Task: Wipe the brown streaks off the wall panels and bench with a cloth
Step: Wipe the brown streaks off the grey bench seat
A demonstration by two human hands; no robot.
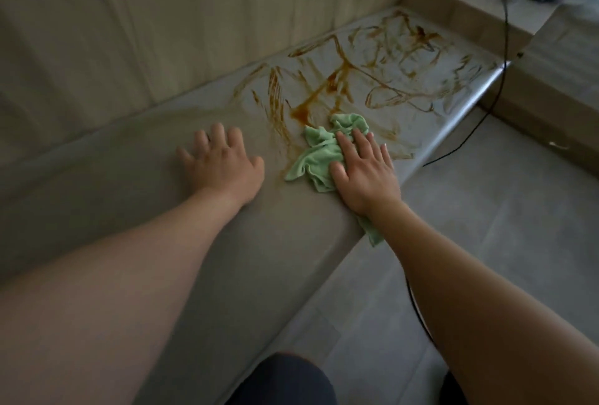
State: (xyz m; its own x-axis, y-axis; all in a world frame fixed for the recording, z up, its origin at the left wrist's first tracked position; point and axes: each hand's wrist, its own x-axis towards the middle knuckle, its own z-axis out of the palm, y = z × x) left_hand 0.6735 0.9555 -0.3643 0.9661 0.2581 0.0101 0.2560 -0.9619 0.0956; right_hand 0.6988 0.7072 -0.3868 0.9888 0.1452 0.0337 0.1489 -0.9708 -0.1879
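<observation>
One wall [162, 32] of pale upright panels fills the far side of our view, and along its foot runs one long grey desk [107, 184], reaching from the near left to the far right corner. To the right of the desk lies the grey tiled floor [486, 242].

The far half of the desk carries one wide patch of brown streaks [372, 80], loops and smears with a darker puddle at its near end. The near half of the desk is plain grey.

Our two bare arms reach out over the desk. Two stretches of black cable [501, 80] show on the right, one dropping past the desk's end to the floor, one beside our right arm. We cannot tell whether they are a single cable.

Our left grip [223, 165] lies flat on the plain part of the desk, fingers spread and straight, with nothing in it. Our right grip [363, 174] lies flat as well, fingers straight, pressing down on one crumpled green cloth [319, 158].

The cloth sits on the desk at the near edge of the streaks, just below the dark puddle. One corner of it hangs over the desk's front edge under our right wrist.
</observation>
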